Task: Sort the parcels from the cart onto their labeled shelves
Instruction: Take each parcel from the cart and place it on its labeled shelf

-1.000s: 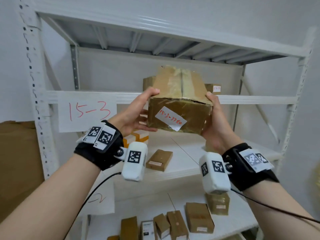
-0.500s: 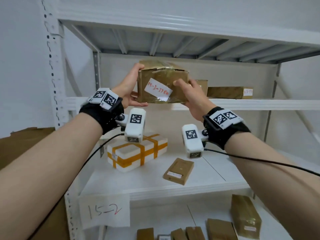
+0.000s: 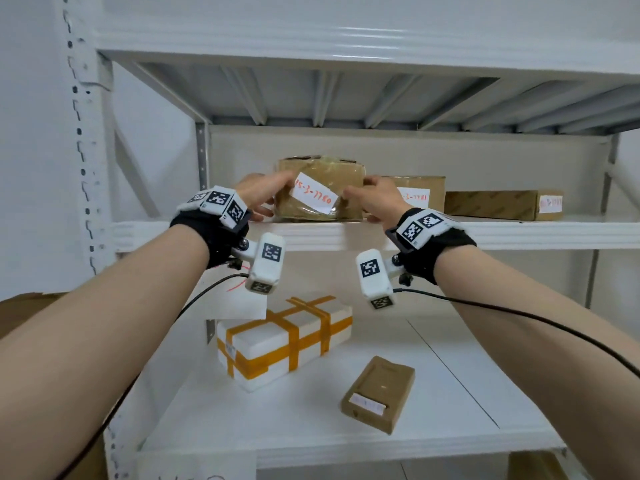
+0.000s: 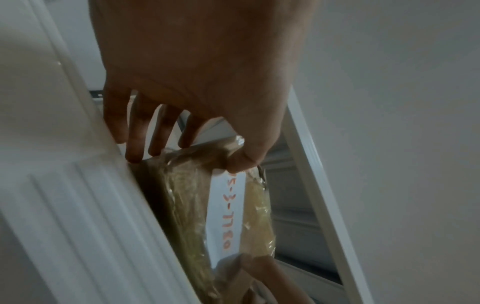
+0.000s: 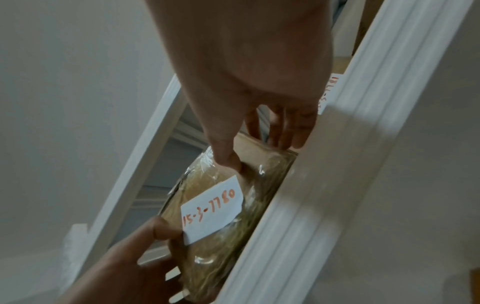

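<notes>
Setting the taped parcel [image 3: 320,188] marked 15-3-7780 on the upper shelf [image 3: 519,233], beside a labeled box [image 3: 420,194], you held its left end in your left hand [image 3: 261,195] and its right end in your right hand [image 3: 375,199]. Next, likely let go and fetch another.

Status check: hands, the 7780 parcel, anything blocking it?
Left hand and right hand hold the parcel by its ends. Parcel sits on the shelf. Neighbouring box close on its right.

Glossy tape-wrapped cardboard parcel [image 3: 320,188], paper label [image 3: 316,197]
</notes>
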Available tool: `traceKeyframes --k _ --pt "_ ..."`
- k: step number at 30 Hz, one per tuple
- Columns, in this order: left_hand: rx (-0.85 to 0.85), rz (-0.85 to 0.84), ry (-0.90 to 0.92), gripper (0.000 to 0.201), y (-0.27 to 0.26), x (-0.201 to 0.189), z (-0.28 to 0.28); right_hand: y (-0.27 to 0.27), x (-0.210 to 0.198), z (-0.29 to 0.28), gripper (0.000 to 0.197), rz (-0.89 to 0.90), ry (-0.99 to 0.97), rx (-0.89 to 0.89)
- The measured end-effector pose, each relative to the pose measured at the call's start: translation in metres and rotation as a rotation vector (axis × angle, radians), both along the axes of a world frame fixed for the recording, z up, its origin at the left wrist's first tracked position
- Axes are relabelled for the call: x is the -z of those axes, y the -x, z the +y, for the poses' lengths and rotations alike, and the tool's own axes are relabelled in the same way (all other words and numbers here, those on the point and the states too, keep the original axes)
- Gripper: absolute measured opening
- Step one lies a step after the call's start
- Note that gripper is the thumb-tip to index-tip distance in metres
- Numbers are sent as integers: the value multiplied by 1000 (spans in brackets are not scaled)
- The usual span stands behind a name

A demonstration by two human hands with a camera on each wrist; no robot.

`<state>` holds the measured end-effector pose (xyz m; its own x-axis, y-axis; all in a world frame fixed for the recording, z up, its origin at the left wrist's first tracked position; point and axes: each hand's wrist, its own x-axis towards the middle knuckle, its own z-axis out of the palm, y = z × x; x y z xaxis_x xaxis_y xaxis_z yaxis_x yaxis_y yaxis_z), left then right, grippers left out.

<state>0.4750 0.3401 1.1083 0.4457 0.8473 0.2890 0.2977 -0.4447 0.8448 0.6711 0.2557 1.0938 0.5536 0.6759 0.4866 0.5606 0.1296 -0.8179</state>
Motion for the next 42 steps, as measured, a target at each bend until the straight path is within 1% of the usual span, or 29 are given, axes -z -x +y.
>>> traceKeyframes --k 2,4,5,7,8,9,12,14,15,16,17,18,19,20,21,23,25,27,30,31,32,34,37,39,42 --pt "-50 -6 8 42 -10 0 16 -8 -2 11 29 -19 29 6" --pt "-92 -12 -11 32 -19 -2 28 -14 -4 20 15 -20 54 13" --pt "-110 2 -33 29 -23 -3 34 -16 -5 24 12 -18 56 16" --pt "-131 90 -107 28 -31 -3 46 -22 -4 38 29 -34 60 25" --pt "-133 135 -146 27 -34 -1 52 -24 -3 43 35 -47 68 28" --pt "-138 164 -172 25 -38 1 57 -25 -2 50 36 -56 76 27" --pt "-173 191 -209 25 -44 6 67 -22 0 61 25 -71 108 44" --pt "-137 178 -175 23 -46 7 67 -22 0 64 24 -92 119 53" --pt "-122 167 -156 17 -45 7 64 -23 0 67 26 -107 118 64" --pt "-116 159 -148 19 -44 8 62 -21 1 65 28 -127 113 80" --pt "-126 163 -152 31 -43 8 61 -20 1 65 27 -147 94 94" --pt "-155 176 -173 52 -40 10 60 -16 3 62 25 -165 73 115" --pt "-203 175 -216 68 -38 11 58 -14 5 60 25 -199 32 145" --pt "-250 159 -276 73 -37 11 56 -10 7 55 27 -233 -5 176" --pt "-283 130 -322 72 -34 13 54 -7 11 52 26 -265 -62 197" --pt "-318 28 -389 61 -24 17 45 6 17 43 15 -267 -188 194" --pt "-326 -89 -450 46 -10 26 37 25 25 37 7 -217 -338 186" --pt "-310 -170 -507 31 5 34 27 49 34 33 4 -185 -444 171" --pt "-286 -258 -570 5 31 52 6 91 54 28 4 -209 -462 109" --pt "-289 -280 -586 8 41 61 -1 106 63 27 8 -223 -461 79" --pt "-296 -299 -595 15 50 71 -7 121 72 25 14 -230 -462 49" --pt "-285 -290 -554 18 69 96 -18 148 95 25 19 -240 -444 -4" --pt "-244 -156 -510 27 99 137 -26 181 135 25 10 -255 -358 -69" --pt "-226 -67 -473 29 121 168 -32 197 165 24 11 -260 -293 -110" --pt "-229 -16 -388 34 150 216 -35 219 209 20 14 -248 -187 -153"
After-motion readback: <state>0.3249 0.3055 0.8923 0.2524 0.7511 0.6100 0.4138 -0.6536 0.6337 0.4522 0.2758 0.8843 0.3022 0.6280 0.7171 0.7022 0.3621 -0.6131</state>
